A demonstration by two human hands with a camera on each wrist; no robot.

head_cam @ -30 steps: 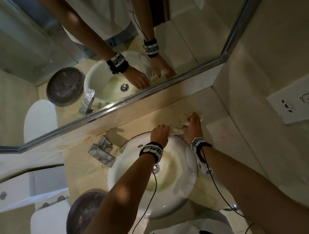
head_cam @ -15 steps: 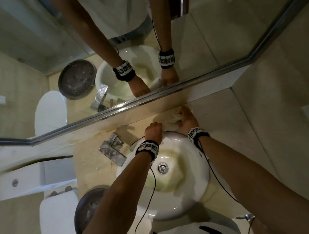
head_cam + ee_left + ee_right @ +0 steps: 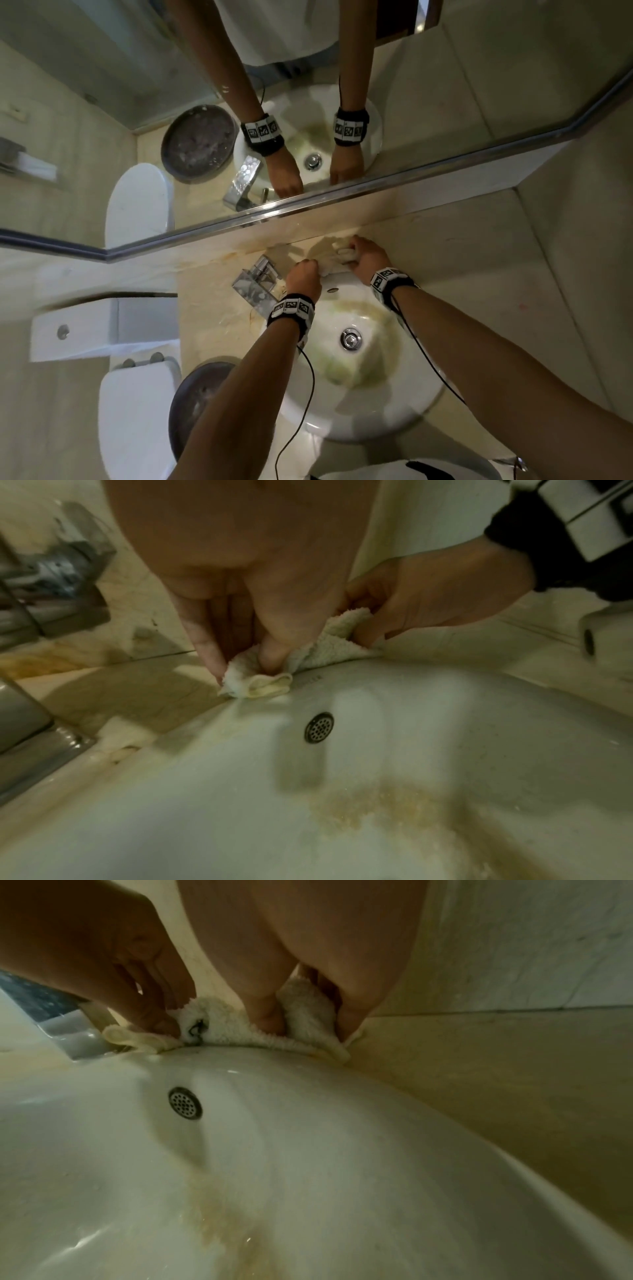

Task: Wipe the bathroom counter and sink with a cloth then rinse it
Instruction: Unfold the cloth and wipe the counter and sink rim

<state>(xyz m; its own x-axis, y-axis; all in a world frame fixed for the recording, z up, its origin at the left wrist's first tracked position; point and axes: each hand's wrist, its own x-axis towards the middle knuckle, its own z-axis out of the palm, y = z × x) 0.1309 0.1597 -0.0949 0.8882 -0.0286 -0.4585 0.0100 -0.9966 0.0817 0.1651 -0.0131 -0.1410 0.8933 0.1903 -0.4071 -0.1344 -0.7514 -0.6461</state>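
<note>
A small cream terry cloth (image 3: 337,257) (image 3: 325,642) (image 3: 240,1031) lies bunched on the beige counter (image 3: 445,246) behind the back rim of the round white sink (image 3: 404,404) (image 3: 445,723) (image 3: 308,1123). My left hand (image 3: 305,274) (image 3: 246,653) pinches the cloth's left end at the rim. My right hand (image 3: 363,257) (image 3: 301,1015) grips the right part, fingers curled into it. The bowl shows yellow-brown stains around the drain (image 3: 350,338); an overflow hole (image 3: 319,727) (image 3: 185,1103) sits just below the hands.
A chrome faucet (image 3: 258,284) (image 3: 44,588) stands left of the left hand. The mirror (image 3: 308,102) runs close behind the counter. A dark round dish (image 3: 195,404) sits on the counter's near left, a toilet (image 3: 137,411) beyond it. A wall (image 3: 582,274) closes the right side.
Both hands and the cloth have slid left along the counter behind the sink rim, toward the faucet. The head view has shifted, bringing the sink nearer the centre.
</note>
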